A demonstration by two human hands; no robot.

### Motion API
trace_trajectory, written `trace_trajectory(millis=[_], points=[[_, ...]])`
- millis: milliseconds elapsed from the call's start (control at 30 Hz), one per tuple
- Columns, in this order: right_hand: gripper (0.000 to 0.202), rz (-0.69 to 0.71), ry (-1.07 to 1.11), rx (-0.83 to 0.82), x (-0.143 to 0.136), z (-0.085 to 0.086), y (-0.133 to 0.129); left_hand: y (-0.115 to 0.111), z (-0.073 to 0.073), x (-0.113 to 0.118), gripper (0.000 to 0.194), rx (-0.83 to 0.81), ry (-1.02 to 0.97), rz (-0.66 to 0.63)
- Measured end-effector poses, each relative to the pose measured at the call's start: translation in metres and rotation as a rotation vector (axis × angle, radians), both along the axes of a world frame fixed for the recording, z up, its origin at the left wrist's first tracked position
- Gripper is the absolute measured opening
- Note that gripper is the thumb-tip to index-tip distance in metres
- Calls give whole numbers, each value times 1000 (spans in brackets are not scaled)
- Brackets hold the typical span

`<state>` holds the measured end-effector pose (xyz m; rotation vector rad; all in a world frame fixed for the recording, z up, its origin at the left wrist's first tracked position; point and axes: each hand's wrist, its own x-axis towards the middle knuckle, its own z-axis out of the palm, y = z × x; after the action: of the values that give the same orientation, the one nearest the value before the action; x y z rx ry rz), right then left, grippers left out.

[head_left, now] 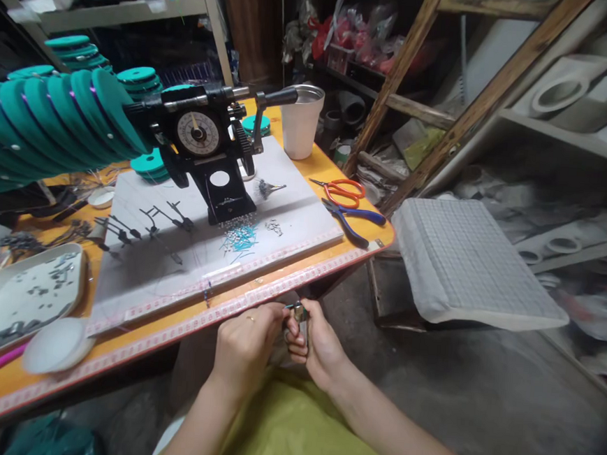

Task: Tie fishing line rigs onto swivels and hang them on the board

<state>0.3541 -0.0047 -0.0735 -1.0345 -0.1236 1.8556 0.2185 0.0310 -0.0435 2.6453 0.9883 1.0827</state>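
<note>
Both hands meet low in front of the table's front edge. My right hand (326, 345) is closed around a small metal piece (299, 312), dark and brass-coloured, whose kind I cannot make out. Against it, my left hand (246, 346), with a ring on one finger, is pinched closed. A thin teal bit shows at its fingertips, too small to name. Above the hands on a white board (295, 206) lie a pile of short blue pieces with pale ends (240, 240) and some small metal clips (273, 226).
A black winding device (200, 135) with a dial and crank carries teal foam spools (70, 118). Orange-handled scissors (345, 191) and blue-handled pliers (354, 221) lie right. A white cup (301, 126) stands behind; a tray of small parts (25, 297) sits left. A cloth-covered stool (469, 254) stands right.
</note>
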Motion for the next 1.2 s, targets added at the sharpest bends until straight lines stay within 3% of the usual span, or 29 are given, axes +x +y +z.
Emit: trace_trajectory(millis=[133,300,367,467,567,633,733,800,867,967,1033,1100,1200], points=[[48,20,-55,11,-1,1,1,-2,0,0,14,-28,-6,12],[58,11,-205,133,8,5,-10,-4,1,-1,11,-43,-108,4],[64,-13,-323,222,15,16,-18,-7,5,-3,13,-63,-158,-2],[68,-77,-541,413,30,46,-21,-16,14,-8,16,-103,-233,15],[44,-142,-906,653,49,82,6,-28,24,-16,17,-217,-385,80],[34,-52,-1707,876,60,98,40,-37,30,-22,15,-342,-527,160],[23,4,-1902,918,72,104,98,-46,36,-35,14,-470,-711,276],[18,35,-1926,964,72,101,124,-48,40,-45,14,-525,-796,315],[21,23,-1925,1033,63,99,128,-49,43,-54,15,-595,-861,330],[26,-36,-1853,1160,32,99,96,-48,47,-63,20,-720,-964,338],[18,17,-1718,1272,5,100,63,-49,48,-64,23,-805,-1056,340],[20,182,-1353,1333,-23,100,34,-50,48,-64,26,-874,-1158,352],[20,244,-1051,1238,-54,96,13,-52,44,-67,27,-932,-1203,339]])
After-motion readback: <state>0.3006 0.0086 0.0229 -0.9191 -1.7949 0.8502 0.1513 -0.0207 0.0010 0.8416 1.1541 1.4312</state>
